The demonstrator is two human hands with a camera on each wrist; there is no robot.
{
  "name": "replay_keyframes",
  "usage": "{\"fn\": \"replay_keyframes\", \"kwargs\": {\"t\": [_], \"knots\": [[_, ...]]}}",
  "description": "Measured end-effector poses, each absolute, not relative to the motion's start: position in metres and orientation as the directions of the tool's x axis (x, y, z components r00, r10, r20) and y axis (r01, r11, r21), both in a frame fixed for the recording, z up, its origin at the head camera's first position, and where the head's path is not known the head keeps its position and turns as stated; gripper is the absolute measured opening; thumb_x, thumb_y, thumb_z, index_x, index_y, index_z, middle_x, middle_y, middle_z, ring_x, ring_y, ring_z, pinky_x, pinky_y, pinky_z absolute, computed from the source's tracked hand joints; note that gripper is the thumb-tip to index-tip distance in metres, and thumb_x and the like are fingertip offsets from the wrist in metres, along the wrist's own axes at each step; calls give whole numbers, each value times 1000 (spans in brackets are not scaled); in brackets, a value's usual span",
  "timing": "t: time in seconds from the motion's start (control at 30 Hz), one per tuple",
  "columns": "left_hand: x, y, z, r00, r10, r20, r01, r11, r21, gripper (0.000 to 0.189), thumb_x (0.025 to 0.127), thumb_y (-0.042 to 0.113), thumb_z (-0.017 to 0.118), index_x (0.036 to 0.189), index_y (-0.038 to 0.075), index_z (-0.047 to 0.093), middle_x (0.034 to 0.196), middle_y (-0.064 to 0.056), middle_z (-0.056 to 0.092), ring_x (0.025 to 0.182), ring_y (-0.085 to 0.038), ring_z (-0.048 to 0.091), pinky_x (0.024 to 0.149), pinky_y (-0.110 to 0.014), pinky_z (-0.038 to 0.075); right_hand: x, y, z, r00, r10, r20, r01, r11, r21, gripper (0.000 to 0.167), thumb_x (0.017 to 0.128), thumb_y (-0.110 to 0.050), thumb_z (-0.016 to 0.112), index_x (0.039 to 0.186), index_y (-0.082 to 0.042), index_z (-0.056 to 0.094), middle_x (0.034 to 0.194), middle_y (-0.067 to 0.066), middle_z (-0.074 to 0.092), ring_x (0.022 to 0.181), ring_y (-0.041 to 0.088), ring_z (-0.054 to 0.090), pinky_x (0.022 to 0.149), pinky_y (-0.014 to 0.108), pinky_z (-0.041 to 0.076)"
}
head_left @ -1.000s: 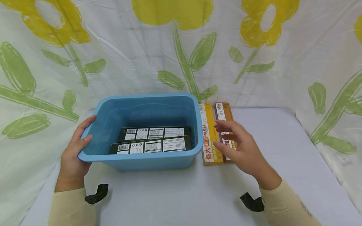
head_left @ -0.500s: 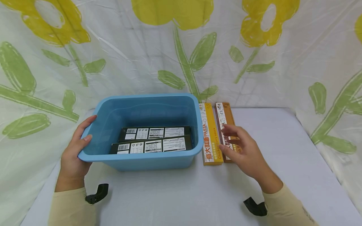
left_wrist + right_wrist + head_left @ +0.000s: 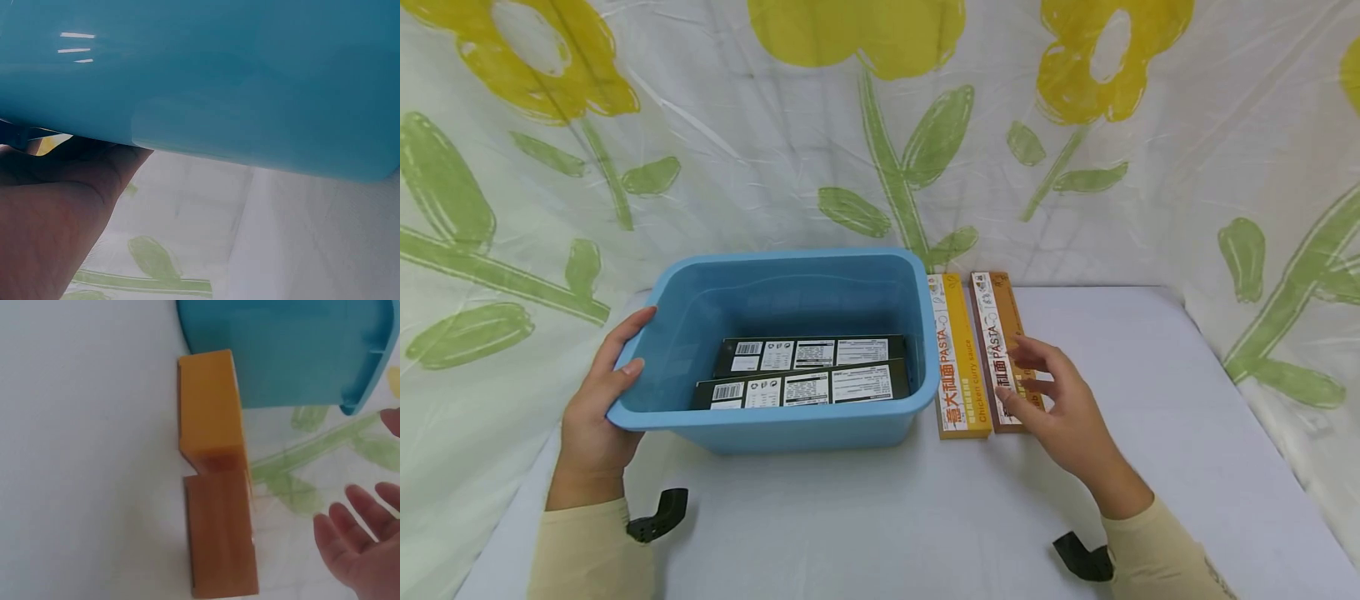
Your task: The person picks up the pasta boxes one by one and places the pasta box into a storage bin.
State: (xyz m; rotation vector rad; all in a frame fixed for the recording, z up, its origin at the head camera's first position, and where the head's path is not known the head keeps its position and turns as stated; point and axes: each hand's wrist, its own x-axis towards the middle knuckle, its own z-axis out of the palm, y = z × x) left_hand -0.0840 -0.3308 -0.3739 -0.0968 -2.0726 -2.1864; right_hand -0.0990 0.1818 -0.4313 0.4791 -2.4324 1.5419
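Brown box lies lengthwise below the right grip

The right grip (image 3: 1063, 412) is loose and holds nothing, its thumb and fingers parted; the right wrist view shows a gap between it and the brown box (image 3: 997, 342). That box lies just below and to the left, its long axis running from near the back edge of the worktop (image 3: 850, 517) toward the front edge, so a pinch would, I judge, best close across the narrow width. Just to its left, nearly parallel, is the yellow box (image 3: 958, 358) (their near ends almost meet, which probably leaves little finger room there). Beyond stands the blue tub (image 3: 775, 415), with two dark boxes (image 3: 823, 385) inside. The left grip (image 3: 598, 404) grasps its left rim, toward the worktop's left edge, well apart from the brown box
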Motion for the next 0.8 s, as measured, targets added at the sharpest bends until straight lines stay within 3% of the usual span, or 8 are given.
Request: {"fn": "replay_keyframes", "kwargs": {"t": [0.37, 0.5, 0.6, 0.8], "knots": [[-85, -332, -375, -988, -44, 146, 148, -56, 987, 65, 106, 24, 40, 171, 26, 37, 177, 0, 15, 157, -37, 13, 112, -61, 20, -101, 189, -450, -934, -100, 344, -350, 453, -820, 69, 98, -7, 81, 157, 0, 48, 146, 19, 54, 133, 39, 54, 100, 24, 49], [-86, -333, -377, -986, -23, 163, 165, -69, 984, 65, 107, 24, 39, 172, 26, 36, 177, -2, 14, 157, -38, 13, 109, -56, 23, -102, 191, -457, -939, -75, 336, -328, 486, -810, 71, 97, -10, 83, 158, 1, 47, 148, 20, 52, 135, 40, 51, 103, 45, 51], [-86, -333, -377, -986, -19, 167, 168, -70, 983, 65, 107, 23, 39, 172, 25, 36, 177, -3, 14, 157, -38, 13, 108, -55, 23, -103, 192, -462, -945, -63, 320, -309, 485, -818, 72, 97, -10, 83, 157, 4, 46, 150, 22, 49, 137, 42, 48, 105, 63, 46], [-86, -332, -376, -987, -41, 156, 159, -64, 985, 65, 106, 24, 40, 171, 25, 37, 177, -1, 15, 157, -38, 13, 109, -57, 22, -106, 194, -465, -977, -68, 201, -209, 489, -847, 83, 97, -18, 82, 162, 6, 36, 157, 27, 38, 145, 48, 37, 110, 70, 38]]}}
